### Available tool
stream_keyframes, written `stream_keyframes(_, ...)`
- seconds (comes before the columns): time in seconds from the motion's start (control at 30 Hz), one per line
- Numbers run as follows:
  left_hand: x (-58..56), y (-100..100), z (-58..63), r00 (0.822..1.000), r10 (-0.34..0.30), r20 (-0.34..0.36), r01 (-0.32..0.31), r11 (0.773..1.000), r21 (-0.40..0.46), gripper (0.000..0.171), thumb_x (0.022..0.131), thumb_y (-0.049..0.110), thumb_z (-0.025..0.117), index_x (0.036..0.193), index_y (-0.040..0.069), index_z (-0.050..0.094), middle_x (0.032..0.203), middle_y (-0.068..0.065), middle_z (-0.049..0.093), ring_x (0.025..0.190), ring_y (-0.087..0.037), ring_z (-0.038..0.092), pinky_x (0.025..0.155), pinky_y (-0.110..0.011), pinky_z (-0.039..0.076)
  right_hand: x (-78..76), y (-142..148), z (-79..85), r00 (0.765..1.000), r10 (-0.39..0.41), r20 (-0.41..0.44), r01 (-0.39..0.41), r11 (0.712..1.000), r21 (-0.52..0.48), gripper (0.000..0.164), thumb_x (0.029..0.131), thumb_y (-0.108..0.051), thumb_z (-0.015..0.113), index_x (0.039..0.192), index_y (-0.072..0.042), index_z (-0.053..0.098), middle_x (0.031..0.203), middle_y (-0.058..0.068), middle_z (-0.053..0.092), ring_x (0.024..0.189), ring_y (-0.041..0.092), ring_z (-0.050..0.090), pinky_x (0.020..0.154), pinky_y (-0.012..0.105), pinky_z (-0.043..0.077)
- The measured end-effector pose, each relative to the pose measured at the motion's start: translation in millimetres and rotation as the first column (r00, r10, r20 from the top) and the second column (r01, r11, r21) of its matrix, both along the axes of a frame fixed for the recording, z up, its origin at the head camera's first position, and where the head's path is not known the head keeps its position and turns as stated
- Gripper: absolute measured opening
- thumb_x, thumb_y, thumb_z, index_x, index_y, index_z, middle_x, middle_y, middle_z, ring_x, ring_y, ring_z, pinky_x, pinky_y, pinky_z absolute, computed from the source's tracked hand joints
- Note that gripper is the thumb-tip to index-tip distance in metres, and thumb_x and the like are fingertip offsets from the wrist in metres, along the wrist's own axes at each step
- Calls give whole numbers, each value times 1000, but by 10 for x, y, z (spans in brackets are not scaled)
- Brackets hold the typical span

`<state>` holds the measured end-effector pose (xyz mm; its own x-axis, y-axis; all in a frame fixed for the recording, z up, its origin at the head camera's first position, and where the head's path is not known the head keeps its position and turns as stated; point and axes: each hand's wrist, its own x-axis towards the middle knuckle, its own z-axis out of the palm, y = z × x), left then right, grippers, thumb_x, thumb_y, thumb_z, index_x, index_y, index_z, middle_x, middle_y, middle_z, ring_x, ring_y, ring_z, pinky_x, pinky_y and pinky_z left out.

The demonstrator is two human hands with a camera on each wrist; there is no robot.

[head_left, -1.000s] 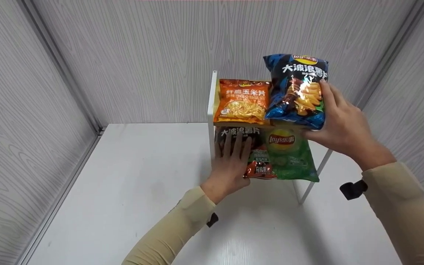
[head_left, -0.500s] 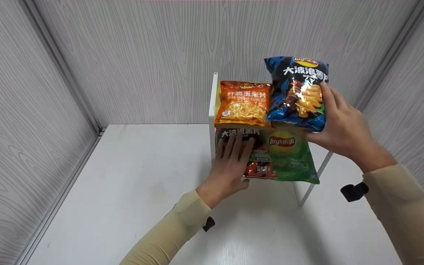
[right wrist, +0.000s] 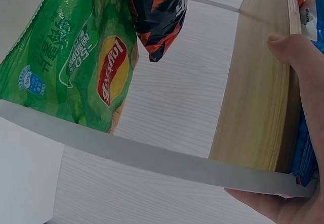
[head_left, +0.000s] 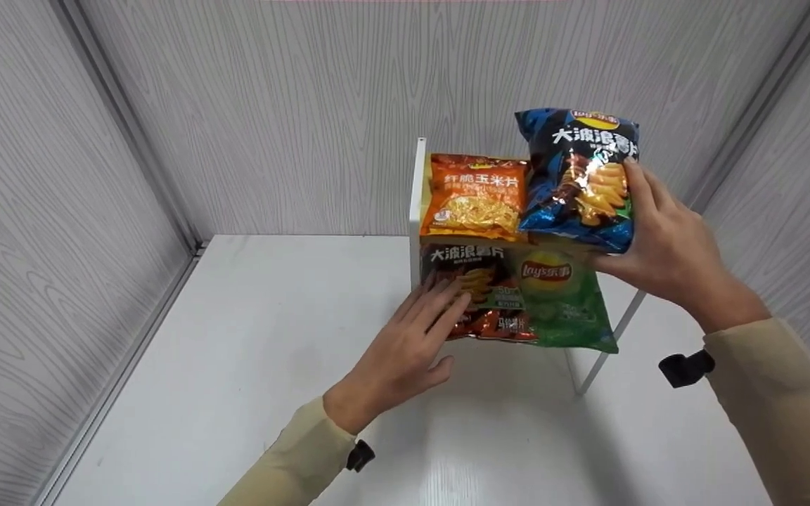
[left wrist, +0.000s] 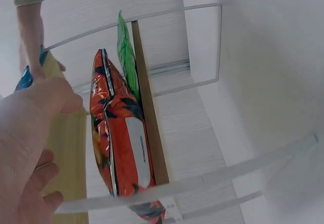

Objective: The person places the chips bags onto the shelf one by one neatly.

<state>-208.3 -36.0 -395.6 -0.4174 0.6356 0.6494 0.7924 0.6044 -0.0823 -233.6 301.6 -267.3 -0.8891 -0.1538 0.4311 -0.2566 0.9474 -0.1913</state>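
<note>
My right hand point(head_left: 672, 246) grips the right edge of a blue bag of wavy potato chips point(head_left: 577, 179) on the upper shelf. Its thumb reaches under the wooden shelf board point(right wrist: 253, 92) in the right wrist view. To the bag's left stands an orange bag of corn chips point(head_left: 479, 197). On the lower level are a black-and-red bag of potato chips point(head_left: 510, 320) and a green bag of potato chips point(head_left: 567, 302). My left hand point(head_left: 412, 344) has its fingers extended and overlaps the lower left of the black-and-red bag, thumb apart.
A white metal frame point(head_left: 417, 204) carries the two wooden boards; its legs stand on the white table point(head_left: 292, 323). Wood-grain panels point(head_left: 271, 119) close in the back and both sides. In the left wrist view, the lower board point(left wrist: 147, 102) runs beneath the bags.
My left hand has drawn back down and left from the black-and-red bag, uncovering more of its front. The right hand and blue bag keep their place on the shelf; the view shifts slightly.
</note>
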Motion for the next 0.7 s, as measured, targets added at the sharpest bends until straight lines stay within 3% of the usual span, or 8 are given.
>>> stream_keyframes(0.17, 110, -222, -61, 998, 68, 11, -68, 998, 9, 83, 82, 20, 76, 152, 2, 35, 156, -13, 40, 146, -26, 38, 119, -46, 33, -4, 53, -4, 1000, 13, 11, -13, 1000, -5, 124, 71, -60, 80, 160, -26, 1, 161, 18, 24, 124, 56, 45, 98, 76, 35)
stream_keyframes(0.47, 129, -520, -218, 986, 166, -6, -165, 985, 44, 84, 78, 20, 81, 148, -1, 39, 153, -15, 43, 143, -27, 42, 116, -48, 37, 16, 134, -18, 998, 56, 8, -56, 998, -26, 124, 72, -52, 83, 161, -25, 0, 159, 21, 25, 122, 55, 45, 98, 75, 36)
stream_keyframes(0.7, 131, -622, -256, 982, 191, 3, -191, 978, 88, 78, 81, 14, 77, 147, -3, 41, 151, -16, 45, 142, -28, 43, 115, -48, 38, 83, 194, 30, 996, 76, 35, -71, 987, -141, 124, 74, -46, 84, 160, -31, -4, 167, 10, 9, 127, 57, 39, 99, 77, 33)
